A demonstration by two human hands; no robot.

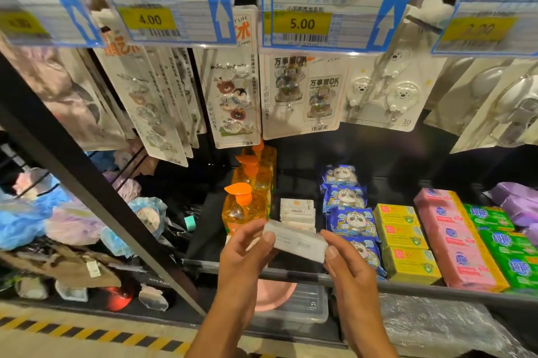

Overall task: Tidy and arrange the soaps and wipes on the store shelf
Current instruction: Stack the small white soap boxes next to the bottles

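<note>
Head view: both hands are raised in front of the dark shelf (436, 289) and share one small white soap box (297, 242), which hangs tilted in the air just above the shelf's front edge, its right end lower than its left. The left hand (247, 244) pinches the box's left end, thumb on the near face and the other fingers curled round behind it. The right hand (346, 264) pinches the right end the same way, thumb tip pressed to the corner. Just behind the held box, a short stack of white boxes (297, 210) sits on the shelf. To the left of that stack stands a row of orange pump bottles (247, 209) running toward the back. To its right lies a row of blue panda wipe packs (346, 212), then yellow boxes (404, 244), pink soap bars (454, 241) and green packs (506, 241), each in its own front-to-back row, side by side. Purple packs (518, 203) lie at the far right. Above, cards of adhesive hooks (233, 89) hang behind price tags reading 4.00 (148, 19) and 5.00 (302, 24). On the far left are pastel bath puffs (23, 218), and below the shelf a clear plastic bin (302, 308)
</note>
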